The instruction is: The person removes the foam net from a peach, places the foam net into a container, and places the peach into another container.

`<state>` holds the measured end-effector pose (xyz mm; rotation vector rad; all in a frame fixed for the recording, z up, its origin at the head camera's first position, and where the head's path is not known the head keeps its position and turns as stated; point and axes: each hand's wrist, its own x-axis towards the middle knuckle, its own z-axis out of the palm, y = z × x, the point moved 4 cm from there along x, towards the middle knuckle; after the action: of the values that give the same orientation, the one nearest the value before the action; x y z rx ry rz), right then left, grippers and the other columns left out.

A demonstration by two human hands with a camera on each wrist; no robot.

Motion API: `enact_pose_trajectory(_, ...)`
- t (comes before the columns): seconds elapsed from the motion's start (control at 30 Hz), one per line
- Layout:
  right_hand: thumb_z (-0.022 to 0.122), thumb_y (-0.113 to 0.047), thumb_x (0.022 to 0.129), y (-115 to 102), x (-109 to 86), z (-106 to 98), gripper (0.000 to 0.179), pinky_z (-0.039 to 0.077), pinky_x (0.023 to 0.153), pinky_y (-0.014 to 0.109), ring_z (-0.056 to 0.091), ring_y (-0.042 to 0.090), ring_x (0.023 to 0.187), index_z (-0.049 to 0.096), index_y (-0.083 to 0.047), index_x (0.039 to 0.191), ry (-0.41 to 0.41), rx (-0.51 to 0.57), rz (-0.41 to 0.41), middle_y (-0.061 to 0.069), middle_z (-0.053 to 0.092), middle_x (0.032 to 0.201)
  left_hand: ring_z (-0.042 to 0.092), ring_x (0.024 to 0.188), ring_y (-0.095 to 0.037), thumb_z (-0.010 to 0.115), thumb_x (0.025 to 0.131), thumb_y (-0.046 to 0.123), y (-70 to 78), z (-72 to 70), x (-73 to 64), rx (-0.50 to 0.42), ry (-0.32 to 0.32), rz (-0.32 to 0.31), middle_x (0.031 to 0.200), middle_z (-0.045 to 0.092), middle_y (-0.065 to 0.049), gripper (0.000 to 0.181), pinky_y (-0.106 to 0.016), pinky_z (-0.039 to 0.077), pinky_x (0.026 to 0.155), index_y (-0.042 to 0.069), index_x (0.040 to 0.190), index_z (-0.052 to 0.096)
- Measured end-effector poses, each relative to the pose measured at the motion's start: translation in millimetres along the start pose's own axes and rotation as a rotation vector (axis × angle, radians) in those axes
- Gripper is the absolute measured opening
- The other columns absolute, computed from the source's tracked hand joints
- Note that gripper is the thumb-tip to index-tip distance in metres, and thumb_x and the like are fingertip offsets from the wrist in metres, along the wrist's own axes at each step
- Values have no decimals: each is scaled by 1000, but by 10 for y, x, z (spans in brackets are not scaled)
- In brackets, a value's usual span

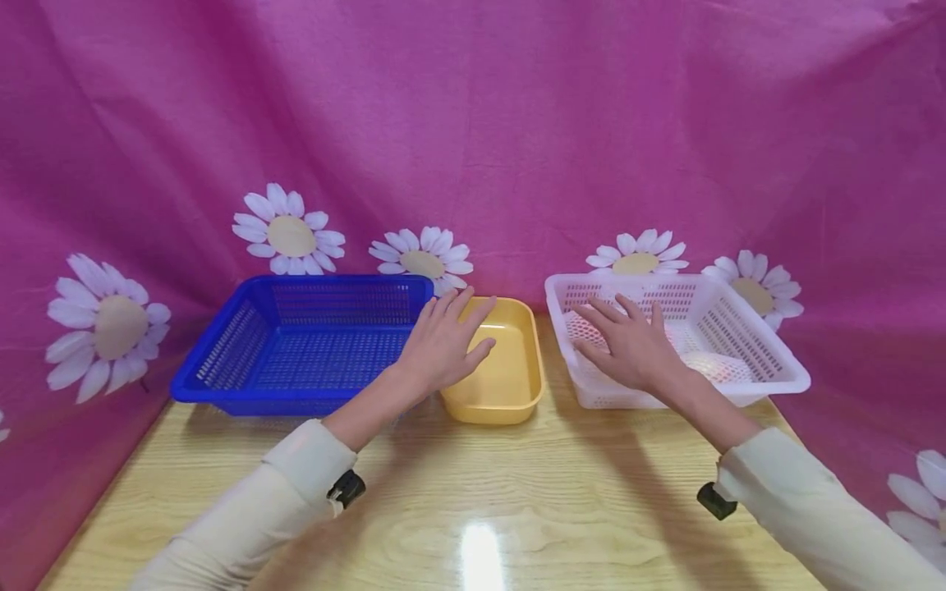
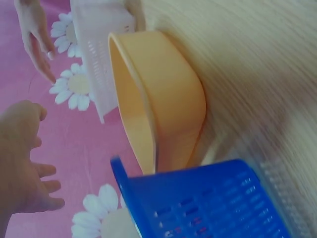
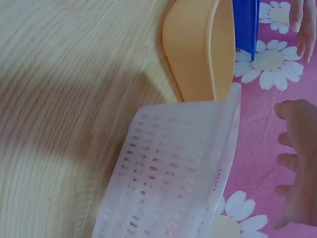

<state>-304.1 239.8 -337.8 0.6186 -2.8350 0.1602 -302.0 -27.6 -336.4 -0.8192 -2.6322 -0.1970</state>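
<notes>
My left hand [image 1: 443,343] hovers with fingers spread above the gap between a blue plastic basket [image 1: 336,302] and a yellow tray [image 1: 510,369]. Nothing is in its grasp. Over the left part of a white perforated basket [image 1: 746,332], my right hand [image 1: 630,343] is held with its fingers apart, also holding nothing. Inside the white basket lie pale reddish things in white mesh netting [image 1: 715,367]; the hand partly covers them, and their kind is unclear. The blue basket and the tray show bare bottoms. Both wrist views show the hands raised beyond the container rims.
The three containers stand in a row at the back of a light wooden table [image 1: 473,484]. Close behind them hangs a magenta cloth [image 1: 502,148] printed with white daisies. Light glares on the table's front part.
</notes>
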Motion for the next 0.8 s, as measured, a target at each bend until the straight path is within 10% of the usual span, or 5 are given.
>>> enact_pose_trajectory(0.33,63,-30,96,116,-107,51,51,29,108,64,38,53,132,58,-3,138,46,25,-121,22,53,141,46,132,-35,53,103,38,243,157,44,-22,-40,166,150,43,-20,54,-45,39,109,16,151,44)
enact_pose_trajectory(0.8,63,-19,95,288,-177,137,51,29,110,60,45,50,128,52,3,140,-69,131,-134,30,50,140,47,132,-32,51,103,37,572,323,132,64,-46,288,146,48,-17,51,-41,39,109,17,150,46)
